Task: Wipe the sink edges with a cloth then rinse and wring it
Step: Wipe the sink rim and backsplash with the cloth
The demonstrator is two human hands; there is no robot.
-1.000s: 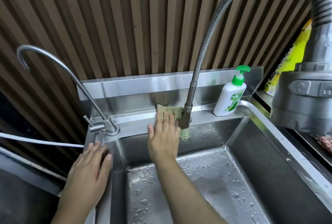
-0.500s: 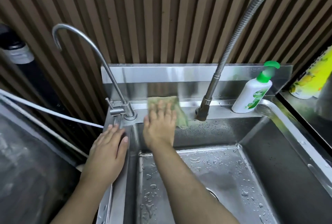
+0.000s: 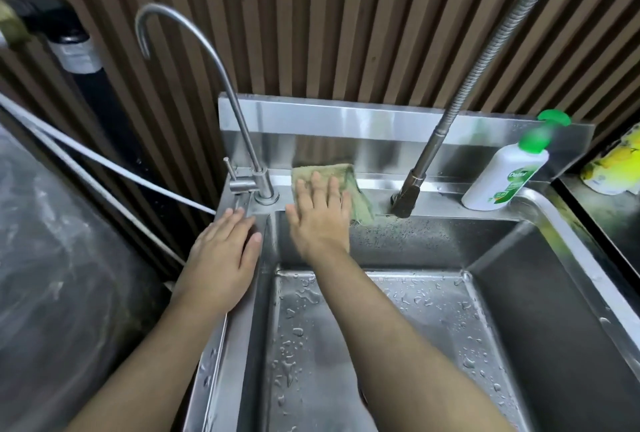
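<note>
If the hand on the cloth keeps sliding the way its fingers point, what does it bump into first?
Probably the shiny steel back wall of the sink. The right hand lies flat on the green cloth, whose far edge seems already against that wall.

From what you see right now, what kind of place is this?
Probably a home kitchen: a stainless steel sink with a gooseneck tap, a spring hose faucet and a pump bottle of hand wash.
</note>
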